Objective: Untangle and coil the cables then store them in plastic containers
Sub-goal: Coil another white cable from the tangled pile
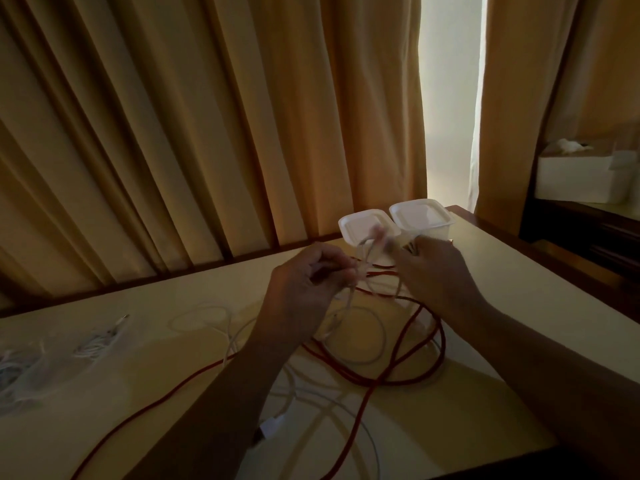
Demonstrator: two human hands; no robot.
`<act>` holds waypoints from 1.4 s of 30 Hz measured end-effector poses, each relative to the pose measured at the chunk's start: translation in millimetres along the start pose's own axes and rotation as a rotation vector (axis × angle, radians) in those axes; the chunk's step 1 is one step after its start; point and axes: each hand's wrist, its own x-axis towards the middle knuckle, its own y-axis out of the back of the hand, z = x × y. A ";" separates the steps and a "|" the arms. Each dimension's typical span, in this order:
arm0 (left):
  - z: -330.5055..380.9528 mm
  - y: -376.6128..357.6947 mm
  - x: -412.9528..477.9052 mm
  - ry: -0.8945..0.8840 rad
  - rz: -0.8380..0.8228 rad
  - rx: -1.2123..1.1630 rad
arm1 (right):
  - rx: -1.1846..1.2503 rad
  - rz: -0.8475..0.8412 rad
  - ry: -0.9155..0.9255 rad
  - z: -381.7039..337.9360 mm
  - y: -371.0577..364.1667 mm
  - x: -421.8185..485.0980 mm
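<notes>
White cable hangs looped between both hands: left hand fingers pinch it (right hand hold blurred, cannot tell).

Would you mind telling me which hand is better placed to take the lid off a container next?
Right, probably: the right hand is directly in front of the right container; the left hand sits further off. Both seem to hold the white cable.

A home room is indicated: pleated ochre curtains are drawn behind a cream worktop edged in dark wood, daylight is admitted through a narrow gap, and a white tissue box is set on a dark wooden cabinet.
</notes>
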 end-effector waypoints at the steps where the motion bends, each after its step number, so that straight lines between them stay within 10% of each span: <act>1: -2.0 3.5 0.6 0.033 0.035 -0.029 | 0.138 -0.020 -0.131 1.2 3.6 3.8; 9: -26.1 22.6 9.6 0.207 0.263 0.161 | 0.237 -0.110 -0.198 5.4 6.3 5.7; 18: -0.1 55.9 15.0 0.178 -0.106 0.325 | 0.137 -0.056 0.028 2.4 26.1 14.6; 26: 29.4 64.4 28.1 0.055 -0.062 -0.426 | 0.270 -0.146 0.129 -0.6 46.9 19.8; 33: 31.2 67.5 42.6 -0.082 -0.168 -0.499 | 0.045 -0.080 0.241 -4.1 54.4 27.0; 38: 28.5 59.6 47.2 -0.060 -0.067 0.159 | -0.024 -0.088 0.268 -12.9 54.1 25.2; 42: 47.6 43.4 36.3 -0.159 0.367 0.631 | -0.035 -0.061 0.241 -19.1 52.0 19.5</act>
